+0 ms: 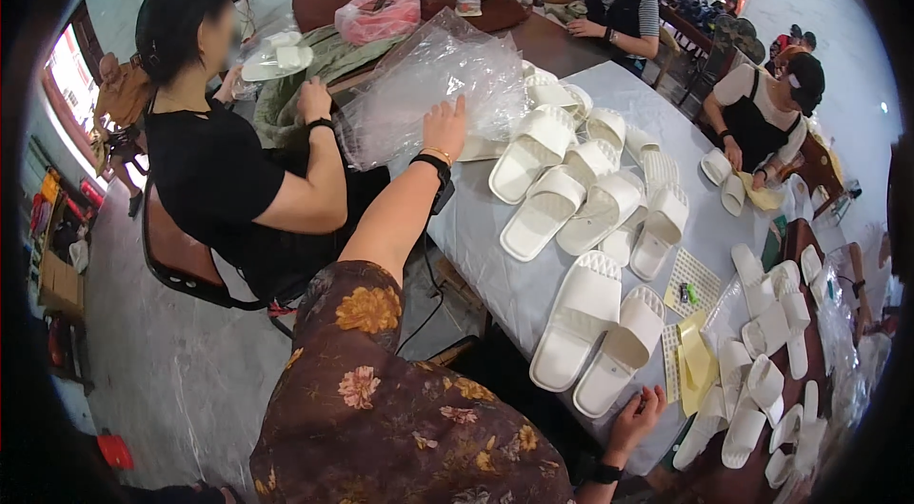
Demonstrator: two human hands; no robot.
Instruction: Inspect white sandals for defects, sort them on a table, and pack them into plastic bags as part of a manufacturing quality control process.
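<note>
My left hand (444,130) reaches far across the table onto a pile of clear plastic bags (390,118). Its fingers are stretched out and touch the plastic. By the table's near edge rests my right hand (635,421), its fingers loosely bent and apart, holding nothing. Just beyond it lies a pair of white slippers (576,323), side by side with toe ends toward me. More white slippers (533,157) are heaped behind that pair, beside the bags.
At left a seated co-worker holds a bagged white slipper (276,61). Another co-worker handles slippers (731,190) at the far right. Yellow sheets (698,361) and a dotted sticker sheet (687,280) lie right of the pair. A pink plastic bundle (378,19) sits at the back.
</note>
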